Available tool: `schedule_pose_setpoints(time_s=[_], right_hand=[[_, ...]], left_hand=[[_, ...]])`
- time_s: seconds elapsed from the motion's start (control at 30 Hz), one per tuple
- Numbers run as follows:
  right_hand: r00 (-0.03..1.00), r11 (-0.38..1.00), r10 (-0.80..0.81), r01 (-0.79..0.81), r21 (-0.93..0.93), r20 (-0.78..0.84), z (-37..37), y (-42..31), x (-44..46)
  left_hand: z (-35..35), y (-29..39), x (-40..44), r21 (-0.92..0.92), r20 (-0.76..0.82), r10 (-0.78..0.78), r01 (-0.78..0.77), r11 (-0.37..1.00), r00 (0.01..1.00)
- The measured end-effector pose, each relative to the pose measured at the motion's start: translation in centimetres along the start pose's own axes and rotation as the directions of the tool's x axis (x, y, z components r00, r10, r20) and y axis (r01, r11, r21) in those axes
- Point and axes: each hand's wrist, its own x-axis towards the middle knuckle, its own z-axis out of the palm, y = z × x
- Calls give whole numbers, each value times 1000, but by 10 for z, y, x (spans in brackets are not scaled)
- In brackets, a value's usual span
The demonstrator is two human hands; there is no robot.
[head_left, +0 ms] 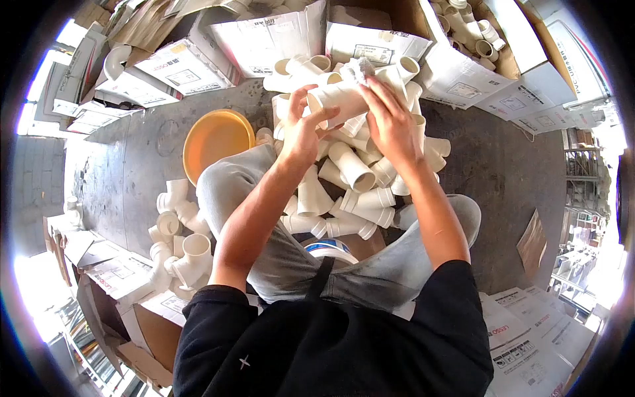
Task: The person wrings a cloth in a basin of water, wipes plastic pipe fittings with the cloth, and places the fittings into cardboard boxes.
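Observation:
My left hand [303, 129] grips the left end of a white pipe fitting [337, 102], its thumb along the near side and its fingers behind. At the fitting's right side, my right hand [391, 119] presses a crumpled whitish cloth [358, 69] near the upper edge with its fingertips. The fitting's round open end faces left. Below and around both hands lies a heap of white pipe fittings [350, 165] between my knees.
An orange basin [218, 142] stands left of the heap. More fittings [192, 258] lie at the lower left. Cardboard boxes [268, 43] line the far side, and one at the upper right [463, 79] holds fittings. Flat cartons [529, 331] lie at the lower right.

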Motion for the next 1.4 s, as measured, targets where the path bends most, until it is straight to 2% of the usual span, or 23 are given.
schedule_pose_setpoints(time_s=[0.17, 0.4, 0.47, 0.5, 0.53, 0.6, 0.67, 0.77, 0.8, 0.9, 1.0, 1.1, 1.13, 1.23, 1.27, 1.3, 1.37, 1.4], right_hand=[[1000, 1000, 27, -27, -13, -9, -3, 0, 0], [994, 983, -89, 78, -167, -59, -3, 12, 3], [994, 982, -60, 42, -184, -93, -2, 17, 0], [993, 981, -47, 26, -190, -110, -2, 18, 0], [993, 986, -24, 4, -165, -116, -3, 18, 0], [975, 980, 192, -185, 68, -114, -3, 15, -2], [933, 920, 344, -312, 237, -105, -2, 14, -3], [838, 744, 542, -512, 429, 60, -2, 16, -5], [836, 705, 547, -492, 510, 48, 2, 18, -6], [832, 655, 549, -486, 578, 77, 7, 21, -7], [788, 530, 594, -533, 659, 160, 6, 22, -4], [759, 511, 629, -567, 646, 167, -9, 16, 2], [745, 546, 647, -601, 584, 163, -11, 17, 2], [834, 754, 552, -511, 413, 25, -14, 15, 2], [845, 770, 533, -509, 385, 51, -13, 16, 0], [876, 812, 482, -455, 365, 20, -11, 14, -1], [965, 923, 259, -241, 299, -22, -12, 8, 0], [972, 909, 235, -220, 354, 0, -15, -2, 1]], left_hand=[[4, -1, 1, 63, -31, -15, 17, 998, 999], [0, 0, 3, -54, -84, -106, 102, 993, 991], [-6, -3, 8, -50, -94, -150, 145, 988, 984], [-8, -5, 11, -115, -95, -223, 212, 970, 970], [-9, -6, 13, -182, -92, -297, 277, 943, 951], [-6, 0, 11, -272, -48, -451, 422, 865, 891], [-7, -4, 14, -264, -5, -452, 435, 861, 892], [-10, -8, 15, -263, 22, -464, 453, 852, 886], [-10, -8, 14, -266, 25, -470, 459, 848, 882], [-8, -8, 9, -197, 86, -445, 453, 870, 892], [-8, -12, 10, -175, 126, -452, 468, 866, 883], [-7, -12, 9, -187, 180, -438, 468, 864, 881], [-7, -12, 8, -183, 204, -430, 465, 866, 880], [-7, -15, 9, -178, 262, -404, 455, 873, 877], [-8, -21, 10, -184, 270, -393, 448, 875, 879], [-6, -22, 10, -189, 278, -383, 441, 877, 881], [-5, -22, 7, -198, 303, -373, 441, 875, 877], [-4, -21, 5, -203, 316, -368, 441, 874, 875]])
